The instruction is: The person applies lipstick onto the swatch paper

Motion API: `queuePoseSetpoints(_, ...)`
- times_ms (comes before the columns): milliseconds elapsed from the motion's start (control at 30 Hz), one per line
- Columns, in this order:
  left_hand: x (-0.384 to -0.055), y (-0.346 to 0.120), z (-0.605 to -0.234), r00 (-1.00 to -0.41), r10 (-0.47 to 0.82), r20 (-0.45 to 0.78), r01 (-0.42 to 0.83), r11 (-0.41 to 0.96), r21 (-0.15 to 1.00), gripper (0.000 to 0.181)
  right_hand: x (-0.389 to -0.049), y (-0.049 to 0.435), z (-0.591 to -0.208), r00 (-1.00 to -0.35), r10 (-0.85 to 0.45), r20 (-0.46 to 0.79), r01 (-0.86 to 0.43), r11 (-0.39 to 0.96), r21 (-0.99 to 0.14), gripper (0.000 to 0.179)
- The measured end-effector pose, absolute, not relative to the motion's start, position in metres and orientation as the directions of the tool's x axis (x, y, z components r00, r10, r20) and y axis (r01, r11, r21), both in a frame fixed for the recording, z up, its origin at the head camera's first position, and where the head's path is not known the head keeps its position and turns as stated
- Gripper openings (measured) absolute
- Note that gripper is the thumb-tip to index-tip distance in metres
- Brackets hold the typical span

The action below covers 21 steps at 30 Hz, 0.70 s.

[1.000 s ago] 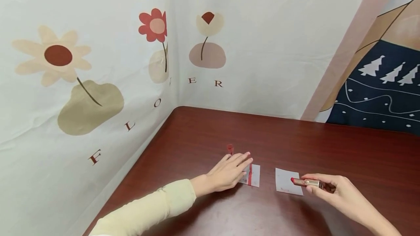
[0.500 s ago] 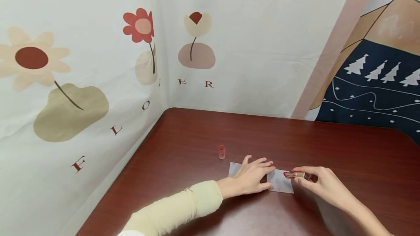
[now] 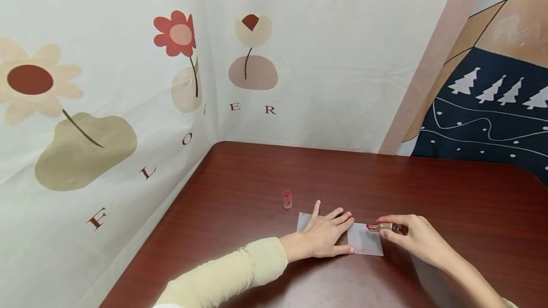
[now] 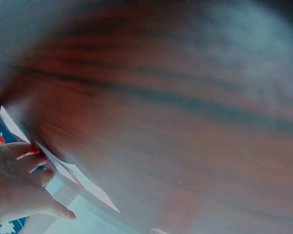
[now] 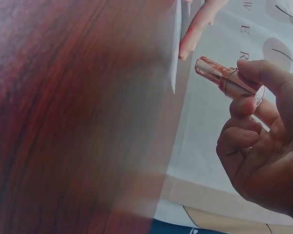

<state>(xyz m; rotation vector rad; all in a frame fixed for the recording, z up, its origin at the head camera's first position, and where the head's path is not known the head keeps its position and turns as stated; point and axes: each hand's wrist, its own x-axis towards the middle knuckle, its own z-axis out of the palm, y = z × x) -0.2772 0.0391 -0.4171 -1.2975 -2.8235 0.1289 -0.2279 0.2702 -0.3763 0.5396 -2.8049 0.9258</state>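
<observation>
My right hand [image 3: 421, 239] pinches a lipstick [image 3: 388, 227] in a gold-coloured tube, its red tip pointing left over the right-hand white paper piece [image 3: 367, 241]. The right wrist view shows the lipstick [image 5: 234, 83] between thumb and fingers, the others curled below. With fingers spread, my left hand [image 3: 321, 237] lies over a second paper piece [image 3: 303, 221]. Its fingertips and thumb reach the left edge of the right-hand piece. Most of the second piece is hidden under that hand. In the left wrist view the papers [image 4: 95, 190] show beyond the left hand [image 4: 19, 190].
A small clear cylinder with a reddish top [image 3: 287, 199], perhaps the lipstick's cap, stands behind the left hand on the dark red wooden table [image 3: 252, 175]. White cloth with printed flowers [image 3: 325, 61] hangs along the left and back table edges.
My left hand has moved right across the left paper to the edge of the right one, covering the red stripe seen earlier. The lipstick has shifted toward the right paper's back edge.
</observation>
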Motion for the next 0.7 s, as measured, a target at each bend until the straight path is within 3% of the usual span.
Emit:
queuePoseSetpoints(200, -0.273, 0.037, -0.421, -0.656, 0.755, -0.016, 0.747, 0.645, -0.16, 0.072, -0.237, 0.264, -0.38, -0.916, -0.326, 0.234, -0.401, 0.754, -0.521, 0.023)
queuePoseSetpoints(700, -0.272, 0.036, -0.426, -0.668, 0.744, -0.027, 0.737, 0.657, -0.157, 0.071, -0.247, 0.257, -0.388, -0.913, -0.322, 0.249, -0.405, 0.777, -0.482, 0.022)
